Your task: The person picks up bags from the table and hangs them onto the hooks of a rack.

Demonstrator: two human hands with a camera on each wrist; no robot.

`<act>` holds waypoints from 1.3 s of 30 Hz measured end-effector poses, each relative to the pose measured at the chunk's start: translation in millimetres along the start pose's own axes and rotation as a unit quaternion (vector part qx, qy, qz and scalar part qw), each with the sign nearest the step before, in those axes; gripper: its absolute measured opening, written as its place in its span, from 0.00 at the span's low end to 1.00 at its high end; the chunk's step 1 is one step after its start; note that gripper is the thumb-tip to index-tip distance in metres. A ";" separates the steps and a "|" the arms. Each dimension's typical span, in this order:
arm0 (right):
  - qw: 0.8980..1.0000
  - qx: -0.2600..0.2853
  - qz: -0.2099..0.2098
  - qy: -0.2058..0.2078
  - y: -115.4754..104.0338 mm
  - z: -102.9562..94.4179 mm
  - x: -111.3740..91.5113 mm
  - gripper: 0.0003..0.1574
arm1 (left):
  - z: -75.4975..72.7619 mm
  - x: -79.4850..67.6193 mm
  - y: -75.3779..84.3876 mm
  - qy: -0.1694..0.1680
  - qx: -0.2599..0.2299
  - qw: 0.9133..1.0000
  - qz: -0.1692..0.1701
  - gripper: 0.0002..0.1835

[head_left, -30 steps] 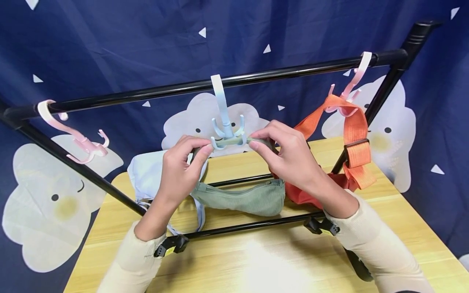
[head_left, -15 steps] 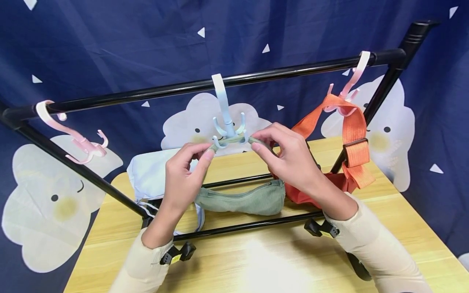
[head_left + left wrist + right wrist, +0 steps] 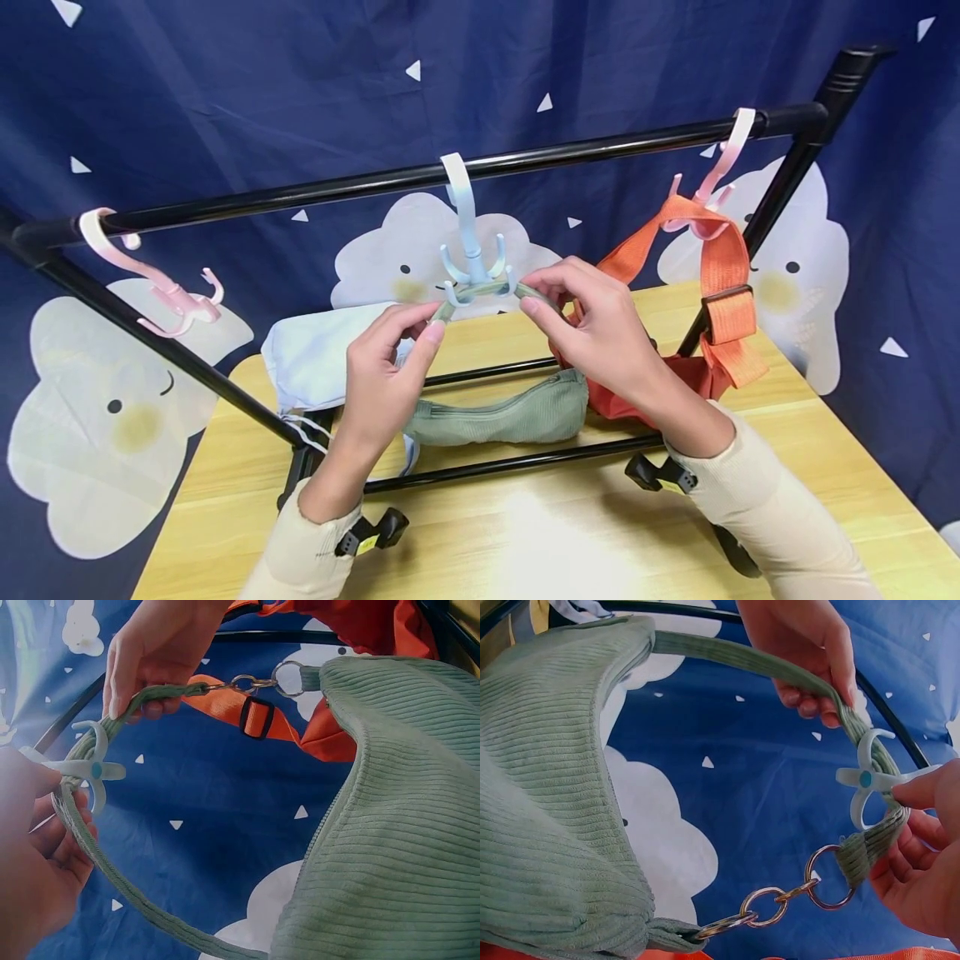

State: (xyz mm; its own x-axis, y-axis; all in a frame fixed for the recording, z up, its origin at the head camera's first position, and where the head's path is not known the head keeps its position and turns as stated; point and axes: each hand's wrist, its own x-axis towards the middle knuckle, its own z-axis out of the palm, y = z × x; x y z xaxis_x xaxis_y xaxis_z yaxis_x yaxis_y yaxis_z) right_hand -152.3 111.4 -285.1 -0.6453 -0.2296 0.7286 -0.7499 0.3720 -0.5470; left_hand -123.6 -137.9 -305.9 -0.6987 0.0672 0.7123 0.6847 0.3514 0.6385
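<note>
One green strap lies across the front prongs of pale-blue hook; left hand and right hand each pinch it, one either side. Green corduroy bag hangs below; metal rings join strap to bag.

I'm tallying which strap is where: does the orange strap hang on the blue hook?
No: the orange strap loops over a pink hook, while the green strap lies across the blue hook.
</note>
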 end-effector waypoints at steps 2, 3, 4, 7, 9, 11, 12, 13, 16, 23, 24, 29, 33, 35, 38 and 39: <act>1.000 0.001 -0.004 0.005 1.6 0.3 -0.6 0.10 | 0.7 -1.1 0.3 0.000 -0.006 1.000 -0.002 0.13; 1.000 0.002 -0.006 0.007 2.1 0.4 -0.8 0.10 | 1.1 -1.6 0.4 0.000 -0.008 1.000 -0.003 0.13; 1.000 0.003 -0.008 0.009 2.5 0.4 -1.0 0.10 | 1.6 -2.0 0.9 0.001 -0.010 1.000 -0.004 0.13; 1.000 0.005 -0.008 0.013 3.2 -0.3 -1.8 0.10 | 2.6 -3.2 1.3 0.001 -0.013 1.000 -0.003 0.13; 1.000 0.007 -0.007 0.014 3.4 -1.0 -2.4 0.11 | 3.0 -4.1 1.0 0.001 -0.012 1.000 -0.002 0.13; 1.000 0.008 -0.004 0.014 3.5 -1.8 -2.9 0.11 | 3.5 -5.0 0.5 0.000 -0.012 1.000 -0.001 0.13; 1.000 0.009 -0.002 0.014 3.5 -2.2 -3.2 0.11 | 3.7 -5.3 0.5 0.000 -0.011 1.000 -0.001 0.13; 1.000 0.010 0.000 0.013 3.5 -2.5 -3.4 0.11 | 3.7 -5.7 0.4 0.001 -0.010 1.000 -0.001 0.13; 1.000 0.014 0.003 0.010 3.4 -3.0 -4.1 0.12 | 3.8 -6.5 0.8 0.001 -0.005 1.000 -0.001 0.14; 1.000 0.021 0.011 0.007 2.3 -3.2 -6.9 0.13 | 2.2 -10.0 2.2 0.015 0.005 1.000 -0.008 0.15; 1.000 0.022 0.012 0.007 2.1 -3.2 -7.2 0.13 | 1.8 -10.7 2.2 0.017 0.007 1.000 -0.010 0.15; 1.000 0.022 0.010 0.010 2.8 -2.9 -7.6 0.13 | -0.3 -12.2 1.7 0.026 0.023 0.999 -0.011 0.16; 0.999 0.028 0.004 0.016 3.4 -3.1 -7.5 0.14 | -2.2 -12.7 0.1 0.030 0.029 0.999 -0.002 0.16; 0.999 0.031 0.001 0.018 3.4 -3.4 -7.6 0.14 | -3.1 -13.2 -1.2 0.032 0.028 0.999 0.003 0.16; 0.999 0.035 -0.003 0.022 3.1 -3.7 -7.9 0.14 | -4.7 -13.6 -3.3 0.036 0.022 0.999 0.010 0.16; 0.999 0.037 -0.004 0.023 2.8 -3.8 -8.1 0.14 | -5.3 -13.8 -3.6 0.037 0.022 0.999 0.010 0.16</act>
State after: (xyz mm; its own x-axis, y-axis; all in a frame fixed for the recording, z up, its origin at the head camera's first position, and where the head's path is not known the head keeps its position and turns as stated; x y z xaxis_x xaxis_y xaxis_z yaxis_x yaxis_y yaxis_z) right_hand -148.7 117.7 -291.0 -0.6331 -0.1896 0.7505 -0.7647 0.3033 -0.5685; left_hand -115.3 -145.1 -316.5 -0.6670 0.0064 0.7450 0.6872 0.3915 0.6119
